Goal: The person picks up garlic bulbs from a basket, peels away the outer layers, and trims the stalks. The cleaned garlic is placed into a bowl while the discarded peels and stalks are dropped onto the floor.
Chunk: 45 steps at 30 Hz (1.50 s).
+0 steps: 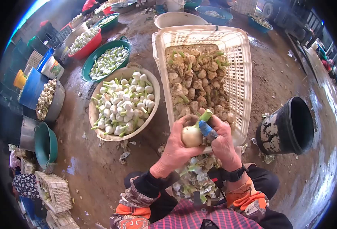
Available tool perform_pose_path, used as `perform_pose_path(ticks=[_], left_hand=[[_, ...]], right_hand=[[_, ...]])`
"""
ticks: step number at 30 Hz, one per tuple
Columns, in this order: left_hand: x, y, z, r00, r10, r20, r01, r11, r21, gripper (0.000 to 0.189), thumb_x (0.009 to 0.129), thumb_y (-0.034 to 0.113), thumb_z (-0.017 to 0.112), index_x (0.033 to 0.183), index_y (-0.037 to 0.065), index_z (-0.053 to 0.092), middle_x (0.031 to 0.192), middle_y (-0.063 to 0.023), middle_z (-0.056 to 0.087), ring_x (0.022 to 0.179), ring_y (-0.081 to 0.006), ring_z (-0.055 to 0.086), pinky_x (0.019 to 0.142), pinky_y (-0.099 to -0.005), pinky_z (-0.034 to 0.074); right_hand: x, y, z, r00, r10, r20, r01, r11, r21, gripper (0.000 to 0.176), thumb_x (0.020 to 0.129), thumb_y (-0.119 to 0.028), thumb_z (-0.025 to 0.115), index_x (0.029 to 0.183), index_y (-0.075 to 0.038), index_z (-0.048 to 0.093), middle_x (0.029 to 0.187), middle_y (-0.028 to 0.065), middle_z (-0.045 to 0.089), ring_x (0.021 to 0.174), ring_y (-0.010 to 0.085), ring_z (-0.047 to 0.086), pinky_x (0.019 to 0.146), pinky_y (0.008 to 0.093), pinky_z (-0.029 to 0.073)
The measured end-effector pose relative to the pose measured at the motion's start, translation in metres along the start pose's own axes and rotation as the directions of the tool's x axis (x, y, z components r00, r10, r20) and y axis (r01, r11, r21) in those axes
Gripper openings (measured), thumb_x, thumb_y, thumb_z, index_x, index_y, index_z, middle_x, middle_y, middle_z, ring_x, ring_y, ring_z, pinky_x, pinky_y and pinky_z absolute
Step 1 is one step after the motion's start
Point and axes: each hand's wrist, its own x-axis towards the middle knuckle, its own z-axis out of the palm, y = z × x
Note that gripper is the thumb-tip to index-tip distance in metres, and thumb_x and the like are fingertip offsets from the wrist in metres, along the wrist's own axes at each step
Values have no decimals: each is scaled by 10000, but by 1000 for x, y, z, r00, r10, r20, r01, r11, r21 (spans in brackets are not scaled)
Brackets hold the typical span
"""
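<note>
In front of my lap, my left hand [176, 147] is wrapped round a pale garlic bulb [191, 138] with a short green stem pointing up and to the right. My right hand [224, 143] closes on the bulb's stem side, its thumb bound with blue tape [204, 128]. Whether a small tool sits in the right hand, I cannot make out. Just beyond both hands stands a white plastic crate [242, 72] partly filled with dirty, unpeeled garlic [193, 82]. Loose peelings [197, 179] lie between my knees, below the hands.
At the left stands a cream basin [156, 93] of clean white garlic [124, 103], with a green basin [85, 70] and a red basin [86, 53] of garlic behind it. A black bucket [299, 129] leans over at the right. Stacked crates [57, 191] stand at the lower left.
</note>
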Motion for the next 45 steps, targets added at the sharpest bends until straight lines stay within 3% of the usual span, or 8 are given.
perform_pose_path(ticks=[9,13,22,25,26,30,34,45], left_hand=[[0,-44,-11,904,-164,394,427,330,-842,457,884,351,496,1232,54,481,986,-146,617,740,-299,638,666,-443,531],[13,-47,-6,924,-379,-44,345,878,-331,515,940,455,377,1139,7,537,942,-133,639,718,-258,651,578,-354,544],[-2,-40,-11,984,-93,153,154,874,-462,668,677,22,761,1262,-30,443,1127,-122,581,1031,-261,593,810,-410,553],[-4,-24,-12,966,-118,232,218,853,-474,707,656,7,758,1282,-15,432,1158,-113,567,1044,-259,589,803,-439,554],[-5,-25,-11,952,-201,229,290,826,-484,679,696,4,703,1307,34,409,1169,-109,556,1047,-268,589,787,-451,563],[-6,-39,-2,946,-249,209,325,740,-589,640,774,11,575,1352,131,325,1194,-103,534,1059,-296,572,770,-435,563],[-13,-46,8,933,-205,295,357,620,-699,515,847,131,527,1330,117,351,1201,-86,503,1083,-266,535,745,-421,559],[-6,-43,-1,831,-380,407,474,866,-159,551,793,203,647,1262,-7,448,1081,-93,587,966,-168,576,859,-296,452]], right_hand=[[-25,29,-8,960,11,-281,12,997,81,224,847,32,518,1049,29,614,885,-2,619,800,53,530,721,207,440],[-24,27,-11,924,-67,-377,56,998,-39,210,850,57,512,1028,36,623,890,0,628,795,49,527,710,195,435],[-21,61,-66,786,327,-524,-140,921,365,264,851,58,424,1023,-3,615,940,80,653,786,207,638,725,280,514],[-40,88,-93,943,229,-241,-329,543,-773,255,871,23,446,1073,-10,599,990,96,651,832,243,633,770,311,513],[-56,92,-88,988,-127,85,102,138,-985,254,856,15,488,1091,3,585,1021,145,642,878,269,625,810,310,493],[-53,21,-46,988,39,-146,-95,911,-401,407,677,76,571,1079,12,585,999,200,621,909,349,602,815,361,495],[-53,12,-31,913,-346,219,330,307,-893,411,645,-77,710,1024,19,581,861,146,615,807,320,602,690,385,497],[-27,26,-59,900,-421,114,184,130,-974,287,578,8,591,858,-18,532,768,124,562,750,313,568,634,391,460]])
